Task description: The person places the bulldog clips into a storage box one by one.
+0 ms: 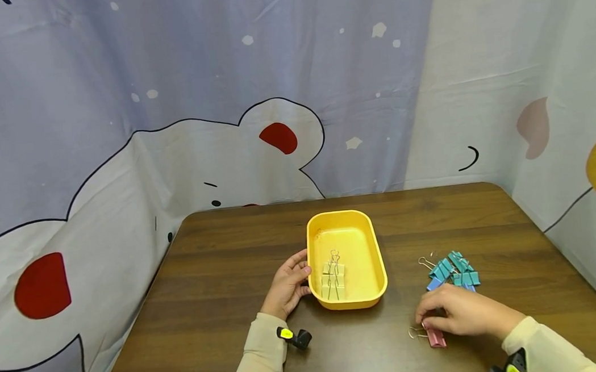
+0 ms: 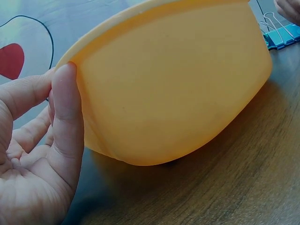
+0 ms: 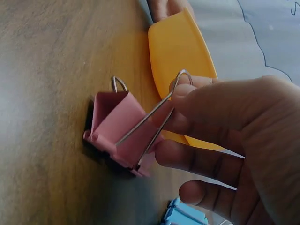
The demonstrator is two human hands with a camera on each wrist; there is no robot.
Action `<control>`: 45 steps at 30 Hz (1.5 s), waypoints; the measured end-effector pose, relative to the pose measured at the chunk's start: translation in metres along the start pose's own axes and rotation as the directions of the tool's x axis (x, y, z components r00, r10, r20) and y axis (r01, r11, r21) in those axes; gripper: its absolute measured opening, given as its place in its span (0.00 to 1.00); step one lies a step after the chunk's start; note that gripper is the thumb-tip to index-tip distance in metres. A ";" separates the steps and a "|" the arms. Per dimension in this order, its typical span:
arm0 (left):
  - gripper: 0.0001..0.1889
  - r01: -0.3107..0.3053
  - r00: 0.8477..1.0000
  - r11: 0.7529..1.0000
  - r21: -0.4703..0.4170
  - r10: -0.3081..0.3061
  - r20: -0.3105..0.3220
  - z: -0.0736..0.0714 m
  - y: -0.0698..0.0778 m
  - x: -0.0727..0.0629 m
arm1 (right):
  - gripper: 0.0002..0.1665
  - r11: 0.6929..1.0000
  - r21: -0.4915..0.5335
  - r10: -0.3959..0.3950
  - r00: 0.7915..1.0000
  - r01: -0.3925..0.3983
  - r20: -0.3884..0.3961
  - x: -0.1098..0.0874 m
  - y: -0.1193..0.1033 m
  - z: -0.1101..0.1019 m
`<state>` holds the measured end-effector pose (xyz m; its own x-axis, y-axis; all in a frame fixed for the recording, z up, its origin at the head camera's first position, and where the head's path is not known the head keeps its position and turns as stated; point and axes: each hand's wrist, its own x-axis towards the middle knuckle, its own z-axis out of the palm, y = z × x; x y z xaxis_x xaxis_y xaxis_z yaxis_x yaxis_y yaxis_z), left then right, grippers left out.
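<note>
Centrally, a yellow tray [image 1: 360, 250], long axis running up the frame, is gripped at its left rim by the left hand [image 1: 287, 283], while, lower right, the right hand [image 1: 456, 313], fingers nearly closed, pinches one wire handle of a pink binder clip [image 1: 436, 338], its free handle pointing left.

pink binder clip [image 1: 436, 338] | wire handle [image 3: 145, 120] pinched | right of upright, open-topped yellow tray [image 1: 361, 262]
</note>
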<state>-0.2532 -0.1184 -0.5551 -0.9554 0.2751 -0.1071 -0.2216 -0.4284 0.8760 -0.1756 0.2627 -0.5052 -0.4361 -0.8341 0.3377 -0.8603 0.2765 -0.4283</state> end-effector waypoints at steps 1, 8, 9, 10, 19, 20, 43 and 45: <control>0.29 -0.001 1.000 1.000 0.002 0.001 0.000 0.000 0.000 0.000 | 0.12 1.000 0.010 0.001 1.000 -0.001 0.005 0.001 0.000 -0.001; 0.29 -0.003 1.000 1.000 -0.006 0.003 0.005 0.000 0.000 0.000 | 0.10 0.998 0.061 0.025 0.999 -0.028 0.043 0.011 -0.001 -0.010; 0.29 -0.003 1.000 1.000 -0.008 0.003 0.008 0.000 0.000 0.000 | 0.09 0.998 0.049 0.029 0.999 -0.031 0.041 0.012 -0.001 -0.012; 0.29 -0.003 1.000 1.000 -0.009 0.004 0.010 0.000 -0.001 0.001 | 0.10 0.999 0.034 0.035 0.999 -0.037 0.038 0.014 -0.002 -0.014; 0.29 -0.003 1.000 1.000 -0.010 0.003 0.019 -0.001 -0.002 0.001 | 0.14 0.997 -0.066 0.032 0.999 -0.033 -0.027 0.036 -0.002 -0.036; 0.29 -0.004 1.000 1.000 -0.004 0.004 0.018 -0.001 -0.001 0.001 | 0.14 0.997 -0.058 0.051 0.998 -0.052 -0.024 0.039 -0.002 -0.039; 0.28 0.002 1.000 1.000 0.009 -0.002 0.005 -0.002 -0.001 0.001 | 0.04 0.849 0.309 0.468 0.882 -0.427 -0.066 0.138 0.043 -0.055; 0.28 0.001 1.000 1.000 0.010 -0.002 0.008 -0.003 -0.001 0.001 | 0.04 0.835 0.308 0.504 0.858 -0.456 -0.098 0.146 0.047 -0.053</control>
<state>-0.2549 -0.1199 -0.5577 -0.9535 0.2828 -0.1046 -0.2209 -0.4190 0.8807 -0.2932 0.1790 -0.4315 -0.8339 -0.5293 0.1562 -0.4388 0.4643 -0.7694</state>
